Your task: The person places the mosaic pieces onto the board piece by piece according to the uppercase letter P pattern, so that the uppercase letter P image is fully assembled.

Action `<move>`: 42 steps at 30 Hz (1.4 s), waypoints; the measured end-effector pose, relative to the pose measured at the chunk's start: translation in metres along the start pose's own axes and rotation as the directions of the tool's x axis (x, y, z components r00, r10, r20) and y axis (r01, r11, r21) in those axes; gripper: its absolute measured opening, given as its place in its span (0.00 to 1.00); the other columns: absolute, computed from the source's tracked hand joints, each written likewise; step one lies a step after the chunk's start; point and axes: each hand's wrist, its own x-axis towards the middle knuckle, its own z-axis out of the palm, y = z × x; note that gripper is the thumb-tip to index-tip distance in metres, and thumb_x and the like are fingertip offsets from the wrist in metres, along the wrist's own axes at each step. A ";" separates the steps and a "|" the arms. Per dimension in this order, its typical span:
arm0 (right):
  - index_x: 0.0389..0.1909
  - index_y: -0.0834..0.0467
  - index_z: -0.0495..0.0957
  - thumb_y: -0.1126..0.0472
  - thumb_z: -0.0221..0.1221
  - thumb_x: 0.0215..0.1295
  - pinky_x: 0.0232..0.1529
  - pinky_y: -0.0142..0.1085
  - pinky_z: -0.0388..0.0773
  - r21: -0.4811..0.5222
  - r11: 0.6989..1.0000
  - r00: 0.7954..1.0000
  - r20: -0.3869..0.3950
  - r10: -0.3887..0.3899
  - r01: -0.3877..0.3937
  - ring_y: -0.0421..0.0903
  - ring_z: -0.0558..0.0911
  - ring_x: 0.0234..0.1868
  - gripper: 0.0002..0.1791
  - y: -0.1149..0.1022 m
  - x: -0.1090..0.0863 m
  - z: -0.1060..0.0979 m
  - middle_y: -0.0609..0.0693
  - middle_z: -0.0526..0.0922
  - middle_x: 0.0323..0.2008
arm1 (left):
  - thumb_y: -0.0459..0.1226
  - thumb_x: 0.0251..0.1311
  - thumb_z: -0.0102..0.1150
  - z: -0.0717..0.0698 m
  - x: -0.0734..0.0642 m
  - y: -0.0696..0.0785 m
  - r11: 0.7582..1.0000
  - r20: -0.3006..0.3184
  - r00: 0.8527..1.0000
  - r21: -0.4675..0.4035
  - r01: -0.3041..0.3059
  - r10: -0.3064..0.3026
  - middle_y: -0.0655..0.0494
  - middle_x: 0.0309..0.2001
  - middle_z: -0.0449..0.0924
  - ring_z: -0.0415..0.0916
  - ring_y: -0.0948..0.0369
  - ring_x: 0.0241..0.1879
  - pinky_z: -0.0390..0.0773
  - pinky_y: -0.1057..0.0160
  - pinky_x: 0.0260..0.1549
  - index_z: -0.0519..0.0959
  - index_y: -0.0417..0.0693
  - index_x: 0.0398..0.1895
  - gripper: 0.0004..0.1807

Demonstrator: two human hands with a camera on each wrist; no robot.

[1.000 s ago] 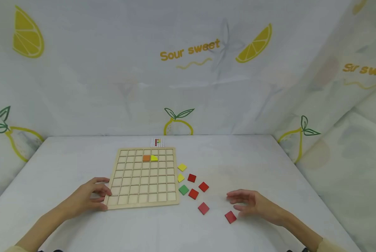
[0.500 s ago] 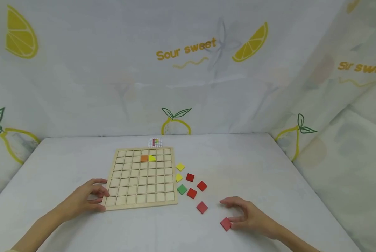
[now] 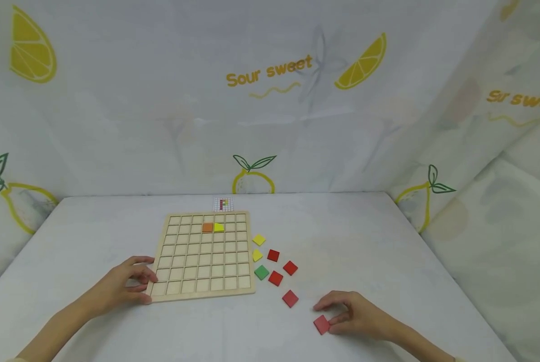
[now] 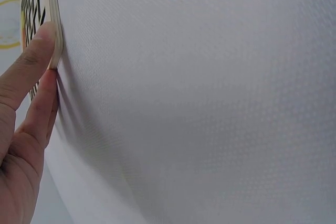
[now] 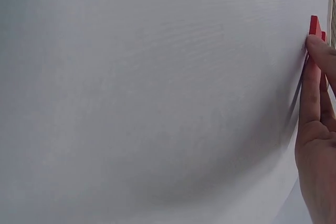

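Right hand (image 3: pixel 357 317) pinches a red square tile (image 3: pixel 321 325) between thumb and fingers, beyond the near right corner of the wooden grid board (image 3: pixel 200 297). Left hand (image 3: pixel 120 284) grips that board near its near left corner, fingers over the rim. Inside the board, two neighbouring cells of the second row from the far edge are filled: an orange square tile (image 3: pixel 208 228) and, to its right, a yellow quarter-round tile (image 3: pixel 218 228). Along the board's right edge, a yellow square, another yellow quarter-round, a green square and four red squares lie loose. Toward the table's far edge, a pattern card (image 3: pixel 223 204) lies just behind the board.
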 end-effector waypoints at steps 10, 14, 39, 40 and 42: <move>0.48 0.60 0.82 0.59 0.65 0.61 0.37 0.33 0.84 -0.185 0.967 0.984 0.020 -0.175 0.176 0.40 0.79 0.43 0.15 0.000 0.004 0.003 0.48 0.80 0.43 | 0.38 0.43 0.75 0.000 0.001 0.000 1.000 0.000 1.000 0.028 -0.011 0.011 0.29 0.58 0.62 0.68 0.73 0.40 0.82 0.70 0.38 0.79 0.42 0.39 0.19; 0.44 0.59 0.83 0.58 0.67 0.59 0.35 0.31 0.84 -0.215 0.965 0.988 -0.010 -0.156 0.150 0.39 0.79 0.41 0.13 -0.001 0.006 0.004 0.48 0.79 0.41 | 0.38 0.43 0.75 -0.003 0.000 0.000 0.999 0.004 1.000 0.034 0.003 -0.004 0.30 0.59 0.62 0.68 0.73 0.40 0.82 0.70 0.39 0.79 0.42 0.39 0.19; 0.51 0.66 0.80 0.61 0.68 0.58 0.45 0.35 0.82 0.176 0.947 0.926 -0.222 0.305 -0.269 0.46 0.77 0.44 0.21 -0.018 0.025 -0.006 0.53 0.81 0.47 | 0.37 0.44 0.75 -0.004 0.004 0.000 1.000 0.010 1.000 -0.015 0.021 -0.021 0.40 0.50 0.74 0.71 0.75 0.41 0.82 0.70 0.40 0.71 0.27 0.50 0.33; 0.51 0.65 0.80 0.61 0.67 0.58 0.45 0.35 0.82 0.196 0.943 0.926 -0.217 0.310 -0.270 0.46 0.77 0.45 0.21 -0.018 0.026 -0.008 0.53 0.81 0.47 | 0.37 0.44 0.75 -0.003 0.003 0.000 1.000 0.007 1.000 -0.008 0.015 -0.015 0.39 0.50 0.73 0.70 0.74 0.40 0.82 0.70 0.40 0.72 0.27 0.50 0.33; 0.51 0.65 0.80 0.62 0.67 0.58 0.46 0.35 0.82 0.250 0.932 0.926 -0.204 0.317 -0.264 0.46 0.77 0.45 0.20 -0.017 0.028 -0.013 0.52 0.81 0.46 | 0.37 0.44 0.75 -0.002 0.003 0.000 1.000 0.003 1.000 0.000 0.009 -0.009 0.39 0.50 0.73 0.70 0.74 0.39 0.82 0.70 0.39 0.73 0.28 0.50 0.32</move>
